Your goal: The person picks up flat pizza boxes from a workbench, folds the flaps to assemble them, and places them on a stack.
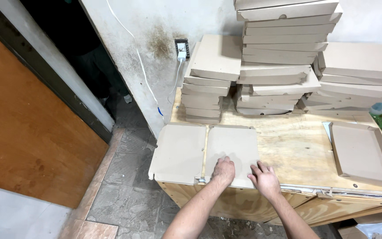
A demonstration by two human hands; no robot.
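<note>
A flat, unfolded cardboard box blank (204, 152) is laid on the front left corner of the plywood table (297, 150), its left panel overhanging the table edge. The left hand (223, 170) is pressed on the blank's right panel near the front edge, fingers curled, nothing gripped. The right hand (265, 178) is laid flat and unclenched at the blank's right edge. Stacks of folded boxes (284, 57) are piled behind the blank; an open tray-shaped box (362, 152) is seen well right of it.
</note>
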